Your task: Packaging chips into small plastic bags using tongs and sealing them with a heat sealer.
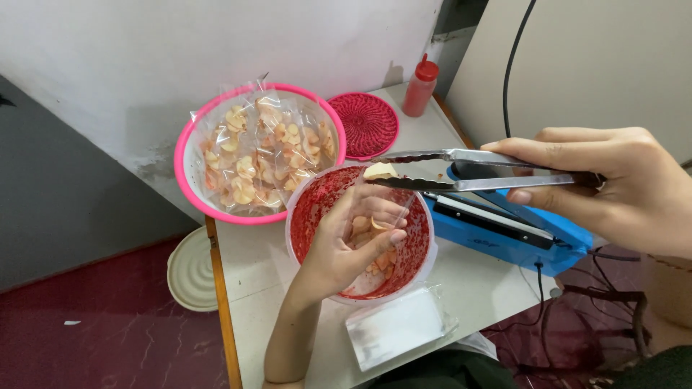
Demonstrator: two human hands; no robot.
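1. The right hand (620,184), at the right of the frame, squeezes a pair of long metal tongs (468,169); their tips are nearly closed on one pale, curled chip (380,171), held just above the far rim of a round clear plastic tub smeared inside with red seasoning (311,209) at the centre.
2. The left hand (353,245) comes up from the bottom centre, fingers pinched around the mouth of a small clear plastic pouch (400,212) held over the tub; the pouch is hard to make out.
3. The chip looks thin, light and brittle, so a hard squeeze would likely crack it; a gentle hold across its broad curve seems safest.
4. The pouch looks flimsy and slick, best held at its open edge.
5. More coated chips (375,263) lie in the tub.
6. A pink plastic basin (189,140) at the upper left holds filled clear packets of chips (259,151).
7. A blue heat sealer (515,234) sits right of the tub, and flat empty clear bags (396,328) lie below it.
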